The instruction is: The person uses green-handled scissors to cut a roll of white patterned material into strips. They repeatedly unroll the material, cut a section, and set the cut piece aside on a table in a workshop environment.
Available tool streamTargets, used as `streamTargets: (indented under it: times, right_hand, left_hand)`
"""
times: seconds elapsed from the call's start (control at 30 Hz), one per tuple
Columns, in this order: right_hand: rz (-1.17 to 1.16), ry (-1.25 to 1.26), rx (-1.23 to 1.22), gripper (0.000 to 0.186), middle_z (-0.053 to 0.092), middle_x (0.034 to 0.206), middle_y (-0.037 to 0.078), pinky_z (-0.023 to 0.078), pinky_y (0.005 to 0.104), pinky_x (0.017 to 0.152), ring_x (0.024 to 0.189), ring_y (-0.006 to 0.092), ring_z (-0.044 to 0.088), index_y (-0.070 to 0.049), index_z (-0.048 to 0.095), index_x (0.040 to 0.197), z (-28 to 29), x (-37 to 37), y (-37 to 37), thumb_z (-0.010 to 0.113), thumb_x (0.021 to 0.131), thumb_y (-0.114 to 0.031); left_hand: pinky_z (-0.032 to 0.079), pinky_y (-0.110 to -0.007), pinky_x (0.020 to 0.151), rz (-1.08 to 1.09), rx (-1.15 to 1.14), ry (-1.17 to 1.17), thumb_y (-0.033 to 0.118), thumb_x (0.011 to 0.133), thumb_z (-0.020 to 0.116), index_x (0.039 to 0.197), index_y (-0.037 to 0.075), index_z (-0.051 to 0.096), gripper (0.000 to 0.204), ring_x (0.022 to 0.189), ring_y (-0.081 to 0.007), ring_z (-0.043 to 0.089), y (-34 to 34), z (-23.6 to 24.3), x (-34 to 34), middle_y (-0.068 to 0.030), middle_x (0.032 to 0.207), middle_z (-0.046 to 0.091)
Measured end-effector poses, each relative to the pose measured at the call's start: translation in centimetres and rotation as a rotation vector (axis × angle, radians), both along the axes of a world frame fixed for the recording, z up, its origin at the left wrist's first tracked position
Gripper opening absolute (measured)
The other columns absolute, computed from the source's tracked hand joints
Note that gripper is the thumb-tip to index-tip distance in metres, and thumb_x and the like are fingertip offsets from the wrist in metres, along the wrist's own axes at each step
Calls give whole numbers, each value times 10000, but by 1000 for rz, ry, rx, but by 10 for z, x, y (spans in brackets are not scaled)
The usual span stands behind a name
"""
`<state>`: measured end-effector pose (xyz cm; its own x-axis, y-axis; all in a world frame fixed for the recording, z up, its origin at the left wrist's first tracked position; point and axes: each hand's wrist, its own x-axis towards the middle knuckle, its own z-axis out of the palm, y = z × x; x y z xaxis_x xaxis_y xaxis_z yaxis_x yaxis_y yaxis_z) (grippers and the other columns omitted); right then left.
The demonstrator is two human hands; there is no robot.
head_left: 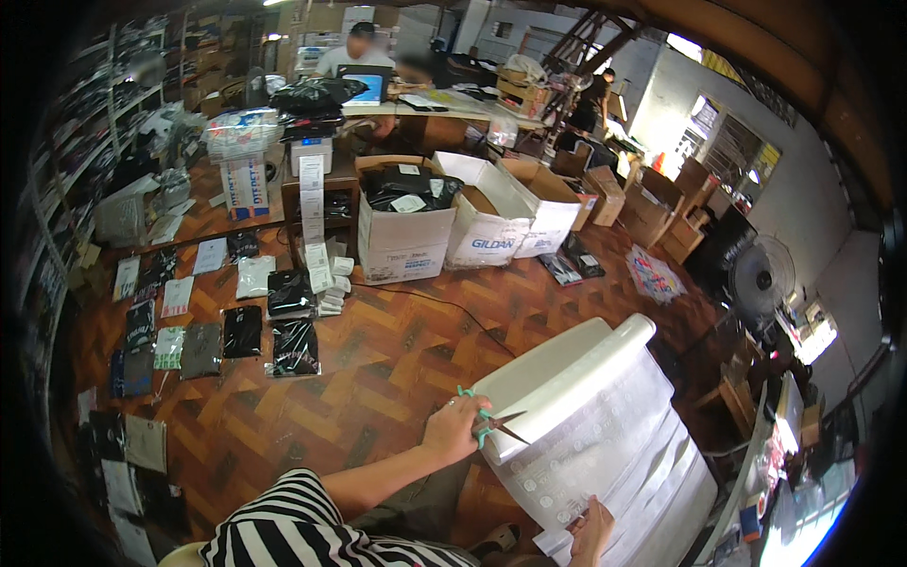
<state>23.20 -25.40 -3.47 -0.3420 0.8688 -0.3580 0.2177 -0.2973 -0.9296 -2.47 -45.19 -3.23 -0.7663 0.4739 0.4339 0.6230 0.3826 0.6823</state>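
My left hand (453, 427) is closed around a pair of scissors (505, 426) with teal handles, its blades spread apart over the sheet. The hand is at the near end of a thick white roll (590, 367). A pale, translucent sheet with a faint printed pattern (557, 465) lies alongside the roll and slopes down toward me. My right hand (590, 531) pinches this sheet close to its near edge, though its fingertips are partly hidden. Further wrinkled sheet (652, 501) lies to the right of that hand.
Packed garments (200, 350) lie in rows on the wooden floor at left. Open cardboard boxes (404, 236) stand ahead, near a thin cable (453, 304). A black fan (761, 269) stands at right. A person (359, 57) sits at the far table; another person (593, 99) is farther right.
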Motion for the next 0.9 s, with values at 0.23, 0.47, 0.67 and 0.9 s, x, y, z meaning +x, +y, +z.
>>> streamTargets:
  times: [0.23, 0.47, 0.67, 0.9]
  right_hand:
    - [21, 215, -203, 342, 618, 860, 223, 563, 327, 519, 676, 329, 671, 155, 497, 1013, 18, 2, -68, 549, 902, -164]
    - [-45, 354, -326, 296, 625, 919, 205, 561, 326, 642, 777, 300, 678, 89, 530, 968, -2, 6, -94, 569, 911, -199]
    - [-170, 428, -377, 210, 631, 929, 167, 559, 339, 668, 803, 282, 672, 33, 544, 964, -23, 4, -99, 583, 900, -164]
    - [-175, 483, -419, 191, 638, 898, 128, 550, 310, 687, 803, 244, 668, 32, 563, 945, -27, -3, -100, 624, 875, -135]
  left_hand:
    - [496, -380, 660, -262, 153, 108, 259, 670, 763, 992, 95, 523, 433, 780, -307, 610, -40, -5, 27, -96, 854, 603]
    - [499, -422, 702, -866, -919, -593, 579, 738, 588, 994, 123, 612, 523, 752, -356, 641, -84, -8, 91, -160, 775, 658]
    - [484, -401, 721, -1010, -763, -646, 470, 741, 631, 942, 110, 622, 412, 785, -335, 638, -51, -25, 113, -153, 807, 659]
    - [461, -296, 674, -989, -524, -847, 233, 791, 660, 891, 38, 615, 224, 703, -167, 602, -27, -24, 129, -72, 746, 634]
